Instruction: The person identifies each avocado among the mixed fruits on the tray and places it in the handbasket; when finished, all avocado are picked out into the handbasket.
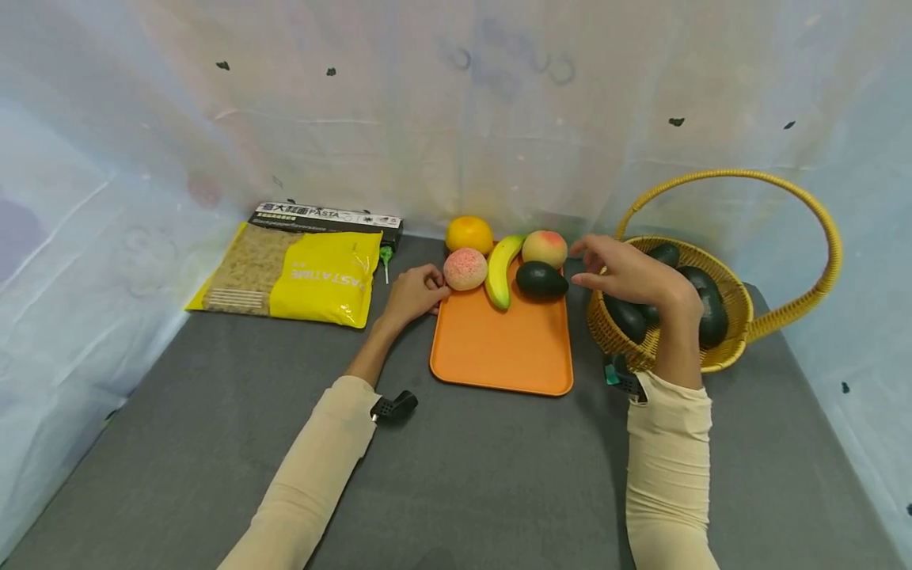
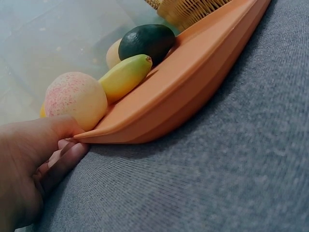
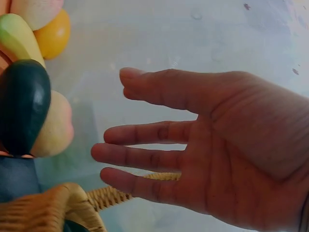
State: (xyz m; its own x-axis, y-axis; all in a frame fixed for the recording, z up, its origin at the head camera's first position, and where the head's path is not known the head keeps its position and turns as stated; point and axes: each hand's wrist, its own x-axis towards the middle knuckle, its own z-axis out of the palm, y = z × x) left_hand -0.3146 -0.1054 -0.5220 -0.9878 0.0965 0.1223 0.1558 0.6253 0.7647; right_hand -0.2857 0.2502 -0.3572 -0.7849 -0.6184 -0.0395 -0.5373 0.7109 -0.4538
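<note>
My left hand (image 1: pixel 416 295) pinches the left rim of an orange tray (image 1: pixel 502 348), thumb on top and fingers beneath, as the left wrist view shows. Right by the thumb sits a pink speckled peach (image 2: pixel 76 100). On the tray's far half also lie an orange (image 1: pixel 469 235), a banana (image 1: pixel 502 273), a second peach (image 1: pixel 545 249) and a dark green avocado (image 1: pixel 541 281). My right hand (image 1: pixel 627 269) hovers over the left side of a wicker basket (image 1: pixel 734 348), just right of the avocado. Its fingers are extended and apart in the right wrist view, holding nothing.
Several dark green avocados (image 1: pixel 701 305) lie in the basket, whose tall handle (image 1: pixel 830 237) leans right. At the left are a yellow pasta bag (image 1: pixel 324 273), a black pasta box (image 1: pixel 328 218) behind it and a small green-topped stick (image 1: pixel 386 257). A pale curtain hangs behind the grey table.
</note>
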